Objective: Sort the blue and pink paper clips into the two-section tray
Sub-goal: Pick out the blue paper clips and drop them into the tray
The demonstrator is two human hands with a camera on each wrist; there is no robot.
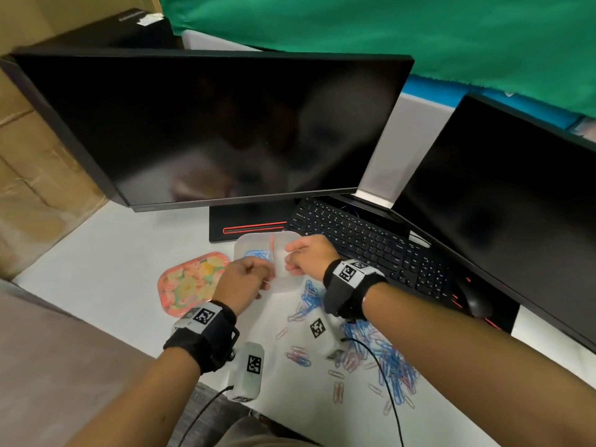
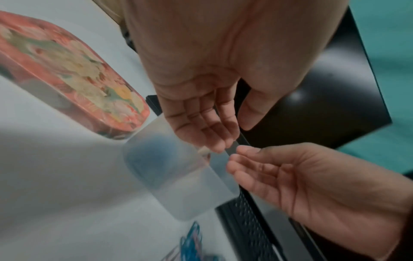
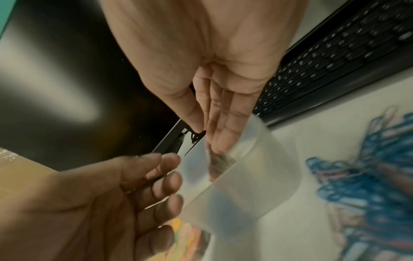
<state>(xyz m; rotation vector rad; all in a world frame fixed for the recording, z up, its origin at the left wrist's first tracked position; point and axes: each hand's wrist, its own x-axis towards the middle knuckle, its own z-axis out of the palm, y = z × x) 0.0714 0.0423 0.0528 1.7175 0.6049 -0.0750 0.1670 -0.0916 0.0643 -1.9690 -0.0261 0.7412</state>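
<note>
Both my hands hover over the tray (image 1: 292, 285), fingertips meeting above its divider. Left hand (image 1: 245, 282) fingers relaxed, nearly straight. Right hand (image 1: 308, 256) the same; can't tell if either pinches a clip. Blue clips (image 1: 256, 254) sit in the left section. Mixed clip pile (image 1: 383, 356) lies near my right forearm.

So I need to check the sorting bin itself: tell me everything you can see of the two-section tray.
The two-section tray is a translucent, frosted, plastic-looking box with rounded corners and a centre divider edged in pink. It sits flat on the white desk, in front of the monitor base, beside the floral tin. Blue paper clips lie in its left section; the right looks empty. Both hands hover over it, left hand and right hand; contact is unclear.
</note>
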